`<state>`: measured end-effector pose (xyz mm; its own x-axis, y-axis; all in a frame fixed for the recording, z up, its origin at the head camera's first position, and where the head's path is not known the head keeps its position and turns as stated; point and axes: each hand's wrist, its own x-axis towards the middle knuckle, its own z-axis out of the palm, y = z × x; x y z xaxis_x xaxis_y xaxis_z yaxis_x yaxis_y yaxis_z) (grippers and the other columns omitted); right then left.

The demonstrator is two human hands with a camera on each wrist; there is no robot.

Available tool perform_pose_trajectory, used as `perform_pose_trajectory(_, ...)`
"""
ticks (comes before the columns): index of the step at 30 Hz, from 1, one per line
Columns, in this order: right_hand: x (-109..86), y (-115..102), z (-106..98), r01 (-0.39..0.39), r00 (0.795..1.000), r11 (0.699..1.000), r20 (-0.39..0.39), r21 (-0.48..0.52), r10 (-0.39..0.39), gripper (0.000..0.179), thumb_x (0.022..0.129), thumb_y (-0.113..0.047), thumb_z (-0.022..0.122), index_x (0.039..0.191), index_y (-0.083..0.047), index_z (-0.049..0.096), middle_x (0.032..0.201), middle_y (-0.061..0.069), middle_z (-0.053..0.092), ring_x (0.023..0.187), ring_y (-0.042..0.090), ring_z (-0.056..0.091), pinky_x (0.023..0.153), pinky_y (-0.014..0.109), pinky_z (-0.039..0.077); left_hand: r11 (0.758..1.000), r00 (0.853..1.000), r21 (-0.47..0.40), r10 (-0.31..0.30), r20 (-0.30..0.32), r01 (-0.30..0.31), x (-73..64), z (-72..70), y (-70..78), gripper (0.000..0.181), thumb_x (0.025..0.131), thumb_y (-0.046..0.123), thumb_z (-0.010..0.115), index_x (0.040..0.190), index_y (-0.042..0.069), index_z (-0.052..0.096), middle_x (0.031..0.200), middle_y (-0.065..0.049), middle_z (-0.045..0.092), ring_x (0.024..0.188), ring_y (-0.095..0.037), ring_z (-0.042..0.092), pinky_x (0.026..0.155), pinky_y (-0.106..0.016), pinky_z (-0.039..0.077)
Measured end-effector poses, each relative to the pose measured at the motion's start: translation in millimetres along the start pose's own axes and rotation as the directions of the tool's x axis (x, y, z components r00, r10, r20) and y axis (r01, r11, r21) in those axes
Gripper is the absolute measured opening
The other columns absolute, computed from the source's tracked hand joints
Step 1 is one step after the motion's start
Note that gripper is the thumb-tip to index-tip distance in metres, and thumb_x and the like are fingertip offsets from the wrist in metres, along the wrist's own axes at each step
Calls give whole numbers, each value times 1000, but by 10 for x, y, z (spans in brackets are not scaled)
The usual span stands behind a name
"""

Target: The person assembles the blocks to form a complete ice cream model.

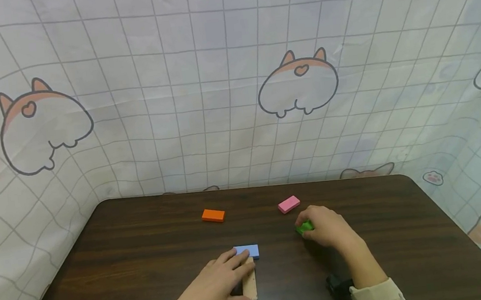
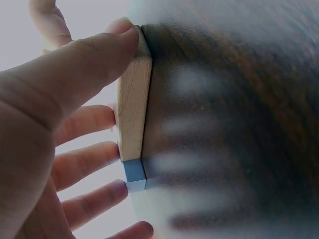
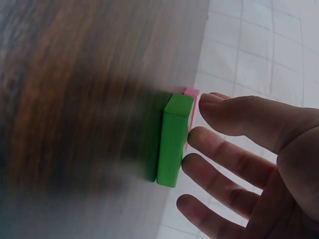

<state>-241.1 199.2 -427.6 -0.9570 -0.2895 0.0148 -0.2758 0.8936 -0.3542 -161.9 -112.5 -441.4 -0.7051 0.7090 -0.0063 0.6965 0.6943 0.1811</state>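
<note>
My left hand (image 1: 220, 283) lies over a plain wooden block (image 1: 250, 285), its thumb at the near end. Its fingers stretch across the top toward a light blue block (image 1: 252, 251), which butts against the wooden block's far end. In the left wrist view, the fingertips meet the upper edges of the wooden block (image 2: 133, 107) and the blue block (image 2: 134, 174). My right hand (image 1: 327, 226) is over a green block (image 1: 305, 227) on the table. In the right wrist view, fingertips touch the green block (image 3: 173, 142) along its upper edge, with the thumb close beside one end.
An orange block (image 1: 214, 216) lies toward the back left of the dark wood table (image 1: 147, 269). Just beyond my right hand is a pink block (image 1: 289, 204). A white gridded cloth (image 1: 203, 139) with cartoon prints hangs behind the table and along its sides.
</note>
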Motion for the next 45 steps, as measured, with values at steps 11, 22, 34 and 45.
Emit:
perform_pose_trajectory(11,-5,64,33,-8,999,999,-47,-39,6,26,76,-2,79,90,-23,73,104,-1,68,87,20,58,71,43,51,1000,1000,6,5,-17,-5,-14,21,4,74,87,60,65,147,20,51,157,-6,41,142,-35,40,100,-56,47)
perform_pose_trajectory(22,2,42,91,16,998,999,-65,-40,-19,28,76,3,75,86,-24,73,104,-1,66,91,23,59,72,45,52,1000,1000,-3,8,-6,-8,-3,43,-23,74,88,60,65,148,20,51,157,-6,41,143,-35,39,99,-56,47)
perform_pose_trajectory(34,14,-125,166,45,998,998,-50,-51,-48,36,78,4,70,99,-25,77,110,3,64,100,27,60,74,47,52,1000,1000,-5,-7,9,7,4,28,-23,74,87,60,65,148,20,50,157,-4,41,143,-34,38,100,-56,47)
perform_pose_trajectory(45,48,-281,219,70,996,997,-49,-41,-72,31,79,1,74,96,-25,76,104,-2,63,93,22,59,75,44,52,1000,1000,-3,-3,-2,3,1,29,-32,74,87,61,66,148,21,51,157,-4,42,143,-34,39,98,-56,48)
